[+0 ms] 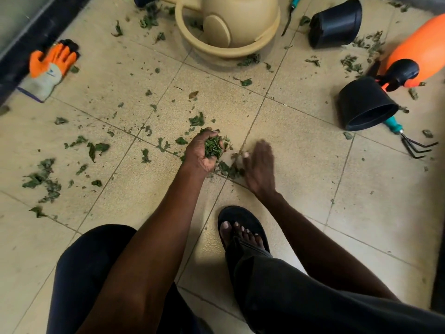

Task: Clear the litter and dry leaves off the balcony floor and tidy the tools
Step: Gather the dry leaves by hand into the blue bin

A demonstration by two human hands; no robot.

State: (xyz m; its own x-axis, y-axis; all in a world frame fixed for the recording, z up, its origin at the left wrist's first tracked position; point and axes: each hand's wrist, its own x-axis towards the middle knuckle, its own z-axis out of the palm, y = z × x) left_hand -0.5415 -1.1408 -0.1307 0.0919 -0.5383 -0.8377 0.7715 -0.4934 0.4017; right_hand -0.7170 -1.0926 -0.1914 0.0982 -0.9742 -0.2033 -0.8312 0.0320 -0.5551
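Leaves [213,147] clutched in left hand [203,150] fingers; right hand [258,165] flat, blurred; tipped pots [366,104], gloves [51,66] around.

— What's underfoot?
— A beige tiled floor [301,165]; torn green leaves [45,179] scattered across it; an orange work glove [49,66] far left.
— And further off?
— A tan watering can [231,27]; two black pots [336,24] tipped over; an orange sprayer [419,47]; a hand rake [407,138].

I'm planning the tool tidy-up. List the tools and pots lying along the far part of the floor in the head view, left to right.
Orange glove → beige watering can → upper black pot → lower black pot → hand rake.
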